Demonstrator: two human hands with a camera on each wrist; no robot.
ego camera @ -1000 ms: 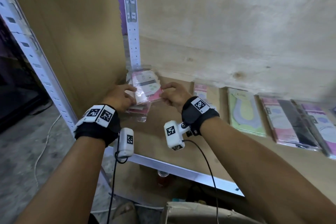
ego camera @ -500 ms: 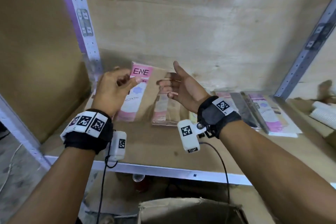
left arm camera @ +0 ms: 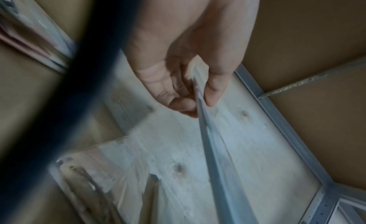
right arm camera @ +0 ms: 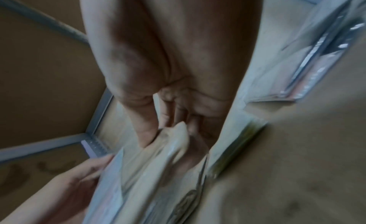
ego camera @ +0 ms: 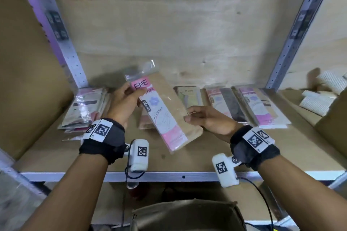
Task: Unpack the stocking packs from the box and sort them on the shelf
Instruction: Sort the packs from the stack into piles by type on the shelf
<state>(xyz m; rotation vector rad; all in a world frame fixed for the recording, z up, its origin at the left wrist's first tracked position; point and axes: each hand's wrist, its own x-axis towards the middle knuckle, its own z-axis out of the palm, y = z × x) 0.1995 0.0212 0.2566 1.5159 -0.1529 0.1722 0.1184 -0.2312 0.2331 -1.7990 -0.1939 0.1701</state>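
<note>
A stocking pack (ego camera: 165, 114) with a pink ENE label and beige hosiery hangs tilted above the shelf board (ego camera: 216, 155). My left hand (ego camera: 135, 93) grips its top left corner, thumb on the label. My right hand (ego camera: 187, 115) pinches its right edge. In the left wrist view my left hand (left arm camera: 198, 95) pinches the stocking pack (left arm camera: 213, 149), seen edge-on. In the right wrist view my right hand (right arm camera: 170, 136) holds the stocking pack (right arm camera: 158, 172). A cardboard box (ego camera: 187, 214) stands below the shelf.
A stack of packs (ego camera: 84, 107) lies at the shelf's left end. A beige pack (ego camera: 189, 97), a pink and black pack (ego camera: 223, 105) and a purple pack (ego camera: 259, 107) lie in a row to the right. Metal uprights (ego camera: 296, 30) frame the bay. White rolls (ego camera: 319, 97) lie beyond.
My left hand has carried the ENE pack rightward from the left stack. My right hand, open half a second ago, now pinches the pack's right edge.
</note>
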